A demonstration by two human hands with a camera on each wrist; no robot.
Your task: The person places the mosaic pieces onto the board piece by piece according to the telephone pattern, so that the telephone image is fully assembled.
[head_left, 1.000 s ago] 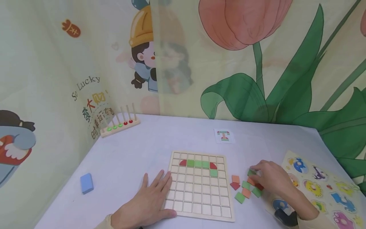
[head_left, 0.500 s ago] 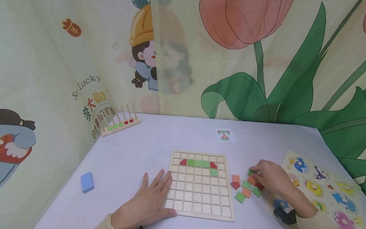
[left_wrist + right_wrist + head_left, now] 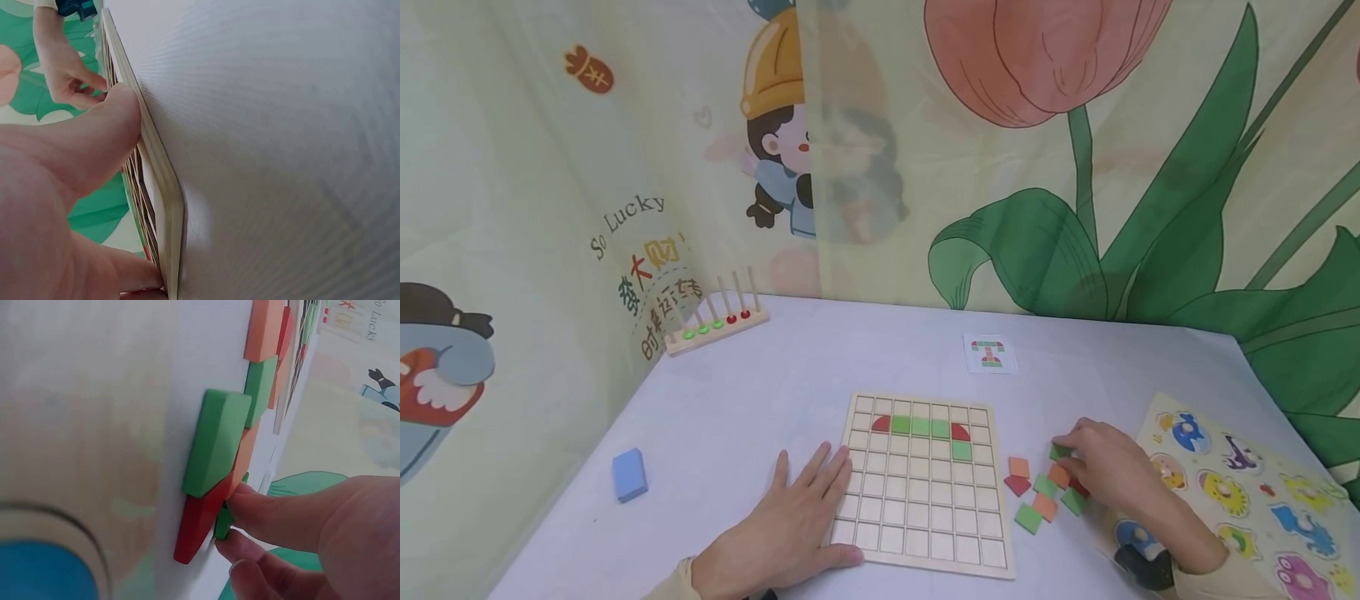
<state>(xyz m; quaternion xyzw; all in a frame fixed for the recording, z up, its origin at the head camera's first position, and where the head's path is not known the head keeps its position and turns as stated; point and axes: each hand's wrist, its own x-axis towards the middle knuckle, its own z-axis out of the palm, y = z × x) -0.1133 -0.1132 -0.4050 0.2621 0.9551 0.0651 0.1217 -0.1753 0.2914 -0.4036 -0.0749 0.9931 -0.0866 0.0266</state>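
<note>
My left hand [image 3: 790,517] lies with fingers spread at the left edge of a wooden grid board [image 3: 917,500], its thumb at the front corner. On the board sit red quarter-round pieces [image 3: 960,432] at both ends of a row of green squares [image 3: 920,427], with another green square [image 3: 961,451] below the right end. To the right, my right hand [image 3: 1108,467] pinches a small green tile [image 3: 222,522] between thumb and fingers, beside the loose tiles. In the right wrist view, a green block [image 3: 215,444] and a red piece [image 3: 199,525] lie close to the thumb.
Loose orange, red and green tiles [image 3: 1028,518] lie right of the board. A pattern card [image 3: 990,355] lies behind it. An animal puzzle board [image 3: 1247,500] is under my right forearm. A blue block [image 3: 628,476] and a peg rack with beads [image 3: 718,325] stand left.
Both hands stay almost in place, the right one still at the green tile. The whole head view shifts very slightly; the board and its pieces look the same.
</note>
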